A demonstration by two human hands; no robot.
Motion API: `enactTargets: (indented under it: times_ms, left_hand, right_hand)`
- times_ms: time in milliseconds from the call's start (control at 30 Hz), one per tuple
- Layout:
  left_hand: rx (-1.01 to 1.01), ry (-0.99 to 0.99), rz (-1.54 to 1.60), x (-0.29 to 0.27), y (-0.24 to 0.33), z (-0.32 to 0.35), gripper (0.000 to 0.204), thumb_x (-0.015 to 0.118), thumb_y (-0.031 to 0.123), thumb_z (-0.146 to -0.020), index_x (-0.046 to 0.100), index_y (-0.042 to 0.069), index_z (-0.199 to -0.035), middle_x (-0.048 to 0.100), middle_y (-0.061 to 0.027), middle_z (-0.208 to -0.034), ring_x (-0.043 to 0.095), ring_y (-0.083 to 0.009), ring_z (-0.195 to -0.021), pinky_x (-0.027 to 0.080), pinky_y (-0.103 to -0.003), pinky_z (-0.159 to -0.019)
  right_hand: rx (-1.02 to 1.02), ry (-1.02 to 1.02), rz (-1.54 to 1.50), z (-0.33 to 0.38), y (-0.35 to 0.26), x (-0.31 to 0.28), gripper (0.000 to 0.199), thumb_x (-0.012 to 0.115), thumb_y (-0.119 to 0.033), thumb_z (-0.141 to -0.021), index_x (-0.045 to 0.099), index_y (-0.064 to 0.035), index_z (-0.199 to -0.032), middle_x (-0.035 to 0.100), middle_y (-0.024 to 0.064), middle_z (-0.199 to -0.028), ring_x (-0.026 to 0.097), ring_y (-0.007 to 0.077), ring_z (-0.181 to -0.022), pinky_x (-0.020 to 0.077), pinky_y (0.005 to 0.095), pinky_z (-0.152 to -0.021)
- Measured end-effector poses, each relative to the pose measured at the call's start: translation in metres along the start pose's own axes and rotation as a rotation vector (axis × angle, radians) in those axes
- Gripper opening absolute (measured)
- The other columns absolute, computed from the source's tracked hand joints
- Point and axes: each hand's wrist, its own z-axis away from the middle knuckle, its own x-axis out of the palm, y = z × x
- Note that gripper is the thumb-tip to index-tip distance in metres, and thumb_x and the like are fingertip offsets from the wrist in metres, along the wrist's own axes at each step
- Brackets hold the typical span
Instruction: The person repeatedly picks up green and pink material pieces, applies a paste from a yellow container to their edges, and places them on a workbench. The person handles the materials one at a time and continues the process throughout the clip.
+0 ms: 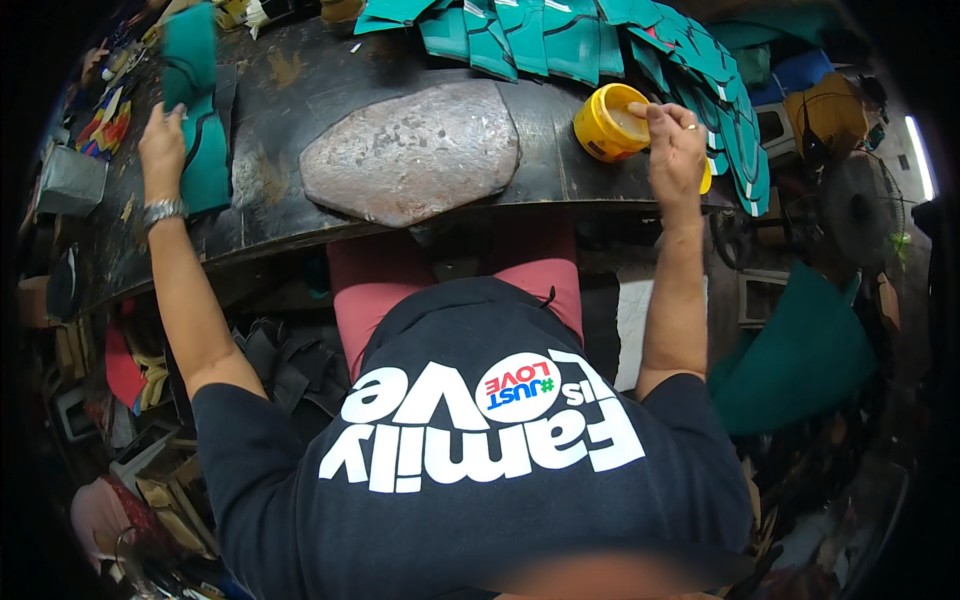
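My left hand, a metal watch on its wrist, rests on a stack of teal cut pieces at the left of the dark worktable, fingers touching the top piece. My right hand is at the rim of an open yellow tub on the right, fingers dipped toward the pale paste inside. Whether it holds a brush or applicator is hidden. A flat, rough stone slab lies in the table's middle between my hands.
Several teal cut pieces are fanned in overlapping rows along the table's far edge and down the right side. A metal box stands at far left. Black scraps, cloth and clutter crowd the floor under the table; a fan stands at right.
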Motion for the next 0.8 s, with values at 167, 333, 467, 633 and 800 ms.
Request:
enactTargets:
  times_ms: [167, 333, 467, 633, 800]
  left_hand:
    - [0.279, -0.405, 1.005, -0.018, 0.07, 0.056, 0.03, 0.056, 0.021, -0.102, 0.064, -0.005, -0.116, 0.069, -0.0033, -0.101, 0.062, -0.0114, -0.09, 0.05, -0.027, -0.082]
    - [0.333, -0.806, 1.064, 0.014, 0.165, 0.137, 0.068, 0.07, 0.012, -0.091, 0.038, 0.018, -0.151, 0.069, -0.0121, -0.096, 0.065, -0.014, -0.087, 0.053, -0.029, -0.078]
    - [0.467, -0.84, 0.753, 0.027, 0.187, 0.147, 0.073, 0.068, 0.012, -0.09, 0.034, 0.03, -0.153, 0.069, -0.0188, -0.097, 0.068, -0.0245, -0.082, 0.052, -0.037, -0.075]
    - [0.643, -0.733, 0.712, 0.039, 0.197, 0.147, 0.064, 0.066, 0.017, -0.093, 0.041, 0.028, -0.15, 0.071, -0.0181, -0.101, 0.065, -0.0302, -0.079, 0.051, -0.04, -0.075]
    - [0.677, -0.958, 0.548, 0.034, 0.197, 0.128, 0.045, 0.067, 0.019, -0.093, 0.061, 0.021, -0.137, 0.072, -0.0152, -0.095, 0.059, -0.022, -0.068, 0.05, -0.036, -0.07]
  right_hand:
    - [0.078, -0.377, 0.477, -0.031, 0.026, 0.006, 0.077, 0.032, -0.075, -0.094, 0.08, -0.0148, -0.101, 0.061, 0.0231, -0.13, 0.041, 0.0397, -0.137, 0.0314, 0.0548, -0.109]
    - [0.28, -0.56, 0.538, -0.054, 0.016, 0.01, 0.081, 0.029, -0.078, -0.093, 0.077, -0.0154, -0.109, 0.067, 0.0208, -0.118, 0.054, 0.0371, -0.124, 0.0374, 0.0522, -0.104]
    - [0.238, -0.255, 0.333, -0.037, 0.005, 0.001, 0.075, 0.035, -0.073, -0.095, 0.073, -0.0093, -0.108, 0.067, 0.0195, -0.099, 0.064, 0.0359, -0.1, 0.0488, 0.0458, -0.088]
    - [0.252, -0.15, 0.376, -0.017, -0.005, 0.003, 0.073, 0.042, -0.07, -0.096, 0.07, -0.0033, -0.1, 0.066, 0.0195, -0.095, 0.066, 0.0384, -0.093, 0.0501, 0.0472, -0.083]
    - [0.41, -0.485, 0.496, -0.013, -0.02, -0.008, 0.082, 0.033, -0.076, -0.094, 0.074, -0.005, -0.089, 0.07, 0.0216, -0.09, 0.068, 0.0389, -0.091, 0.051, 0.0472, -0.081]
